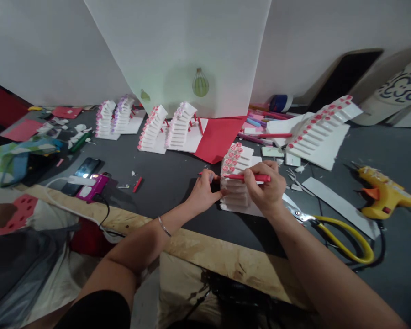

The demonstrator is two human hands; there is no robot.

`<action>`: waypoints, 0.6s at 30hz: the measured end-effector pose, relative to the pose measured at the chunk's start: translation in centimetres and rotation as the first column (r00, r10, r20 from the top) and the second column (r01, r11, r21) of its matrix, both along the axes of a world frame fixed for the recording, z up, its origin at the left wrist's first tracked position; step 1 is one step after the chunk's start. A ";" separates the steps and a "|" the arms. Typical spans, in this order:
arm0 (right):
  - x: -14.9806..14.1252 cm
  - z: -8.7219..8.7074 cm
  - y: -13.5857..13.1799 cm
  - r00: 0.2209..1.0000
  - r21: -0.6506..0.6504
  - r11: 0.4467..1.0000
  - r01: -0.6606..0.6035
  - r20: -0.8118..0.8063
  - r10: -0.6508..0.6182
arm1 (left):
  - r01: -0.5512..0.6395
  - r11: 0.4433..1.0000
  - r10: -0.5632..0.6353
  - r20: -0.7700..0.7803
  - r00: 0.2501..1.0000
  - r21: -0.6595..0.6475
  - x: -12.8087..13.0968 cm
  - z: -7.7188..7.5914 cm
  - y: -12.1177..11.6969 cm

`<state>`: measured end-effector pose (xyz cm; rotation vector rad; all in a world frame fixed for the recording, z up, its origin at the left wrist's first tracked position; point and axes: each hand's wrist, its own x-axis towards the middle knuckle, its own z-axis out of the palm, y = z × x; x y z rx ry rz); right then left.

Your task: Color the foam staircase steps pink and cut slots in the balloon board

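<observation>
A small white model staircase (234, 187) stands near the table's front edge, with red swirled rose shapes (230, 160) along its far steps. My right hand (267, 185) grips a red marker (238, 176) lying almost level across the steps, its tip pointing left. At the staircase's left side, my left hand (205, 189) is closed, thumb against the model's edge. A small red piece (200, 173), perhaps a pen cap, pokes out from its fingers; most of it is hidden.
Other model staircases (180, 130) stand behind, one (320, 130) at the right. Yellow-handled shears (349, 237) and a yellow glue gun (385, 192) lie right. A purple power strip (93, 187) and a phone (85, 169) are left. Another person's arm (0, 217) shows at far left.
</observation>
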<state>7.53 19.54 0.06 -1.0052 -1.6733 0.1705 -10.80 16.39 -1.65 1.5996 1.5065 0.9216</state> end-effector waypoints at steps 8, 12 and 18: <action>0.1 -0.2 0.1 1.000 -0.008 1.000 -0.002 0.001 0.002 | -0.003 1.000 0.002 -0.027 1.000 -0.001 0.1 0.1 0.0; 0.4 -0.6 0.1 0.994 -0.032 0.995 0.099 -0.033 -0.100 | -0.004 1.000 0.003 -0.035 0.999 -0.016 0.1 0.3 -0.2; 0.4 -0.9 0.1 0.999 -0.081 0.995 0.050 -0.004 -0.051 | -0.008 1.000 0.007 -0.034 0.999 -0.025 0.2 0.4 -0.3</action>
